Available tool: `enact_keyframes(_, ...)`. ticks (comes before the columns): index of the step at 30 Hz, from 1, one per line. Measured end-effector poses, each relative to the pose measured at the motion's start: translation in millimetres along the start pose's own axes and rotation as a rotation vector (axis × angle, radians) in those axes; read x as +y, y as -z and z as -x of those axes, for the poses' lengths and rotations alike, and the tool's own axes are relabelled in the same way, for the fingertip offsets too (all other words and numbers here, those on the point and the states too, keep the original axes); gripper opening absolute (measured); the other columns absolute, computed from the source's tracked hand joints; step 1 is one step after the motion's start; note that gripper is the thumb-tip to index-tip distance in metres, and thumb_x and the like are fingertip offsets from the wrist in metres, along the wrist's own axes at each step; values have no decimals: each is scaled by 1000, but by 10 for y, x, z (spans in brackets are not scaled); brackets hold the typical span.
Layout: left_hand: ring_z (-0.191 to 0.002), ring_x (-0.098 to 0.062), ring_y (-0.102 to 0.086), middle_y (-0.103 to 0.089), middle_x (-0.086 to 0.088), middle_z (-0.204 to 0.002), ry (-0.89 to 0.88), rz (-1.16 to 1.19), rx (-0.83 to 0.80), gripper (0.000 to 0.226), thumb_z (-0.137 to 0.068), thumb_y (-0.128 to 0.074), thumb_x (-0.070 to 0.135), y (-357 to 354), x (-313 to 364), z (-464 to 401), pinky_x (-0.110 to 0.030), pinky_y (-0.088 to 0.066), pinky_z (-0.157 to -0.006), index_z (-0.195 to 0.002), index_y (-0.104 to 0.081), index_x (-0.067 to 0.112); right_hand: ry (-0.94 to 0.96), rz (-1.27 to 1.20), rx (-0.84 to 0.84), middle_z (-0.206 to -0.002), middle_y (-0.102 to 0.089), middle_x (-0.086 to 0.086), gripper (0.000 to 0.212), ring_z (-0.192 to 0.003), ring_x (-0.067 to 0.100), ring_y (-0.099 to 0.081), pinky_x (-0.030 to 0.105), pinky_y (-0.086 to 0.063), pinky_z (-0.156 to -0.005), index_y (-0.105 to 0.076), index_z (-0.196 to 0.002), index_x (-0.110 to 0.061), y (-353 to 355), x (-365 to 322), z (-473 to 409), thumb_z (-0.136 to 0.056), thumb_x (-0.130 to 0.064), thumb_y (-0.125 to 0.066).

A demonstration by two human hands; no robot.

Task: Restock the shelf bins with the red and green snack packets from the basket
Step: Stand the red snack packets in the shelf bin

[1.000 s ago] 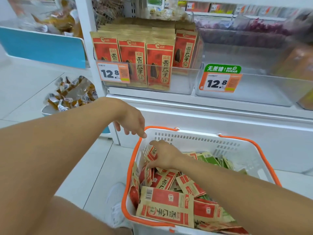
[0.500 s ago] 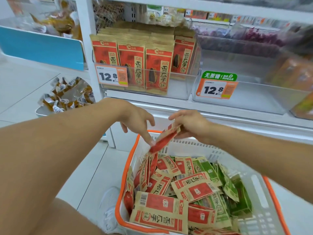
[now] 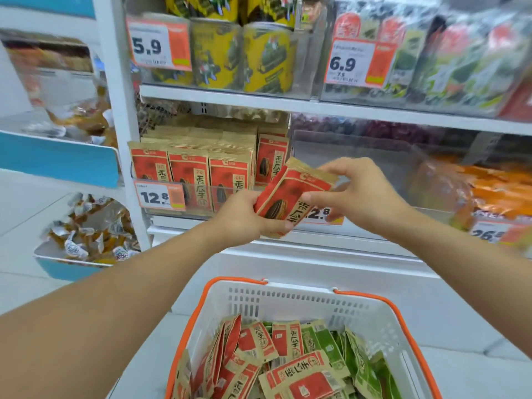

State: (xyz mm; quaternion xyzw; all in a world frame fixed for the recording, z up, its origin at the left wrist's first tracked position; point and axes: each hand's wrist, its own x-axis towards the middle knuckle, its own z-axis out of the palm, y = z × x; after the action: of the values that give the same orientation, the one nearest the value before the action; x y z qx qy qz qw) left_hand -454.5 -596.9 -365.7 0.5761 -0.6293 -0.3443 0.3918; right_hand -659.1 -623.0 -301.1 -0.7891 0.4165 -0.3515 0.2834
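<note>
**Before the shelf: red packet held by both hands**

Above the basket (image 3: 371, 312), red packet (image 3: 290, 197) raised and tilted, in front of the left bin (image 3: 201, 203) of red packets. Left hand (image 3: 244, 220) grips lower end; right hand (image 3: 357, 194) pinches upper edge. Possibly two packets stacked; blurred. Red and green packets (image 3: 288, 367) remaining in basket.

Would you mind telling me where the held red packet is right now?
In the head view, the red packet is mid-frame, held by both the left hand and right hand, above the basket.
</note>
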Motion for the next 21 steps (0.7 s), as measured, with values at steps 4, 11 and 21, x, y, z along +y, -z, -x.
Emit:
enact_keyframes(4,-77,8,-66,-73,20,-82,-135,-44,184,35,-69,-90,24,-12,48,-55,-9,-47,-68,-99,-73,28,169,48,89,-67,-73,3,2,-65,28,-69,46,-56,-57,-82,-83,-24,-7,57,-34,-81,-24,-82)
enact_keyframes(11,-122,-17,-54,-57,3,-130,-5,-122,440,78,-75,-84,27,75,-142,-213,-37,-45,-104,-140,-41,21,504,137,418,-78,-71,-16,9,-68,-11,-61,7,-42,-66,-81,-95,-17,-124,111,-323,-89,-14,-75)
enact_keyframes(21,-125,-21,-50,-49,0,-135,-56,-243,442,78,-82,-77,22,128,-340,-242,-43,-44,-106,-147,-35,27,394,493,348,-49,-44,-2,30,-49,17,-44,30,-37,-54,-67,-68,-7,-314,-30,-1352,-93,-23,-67)
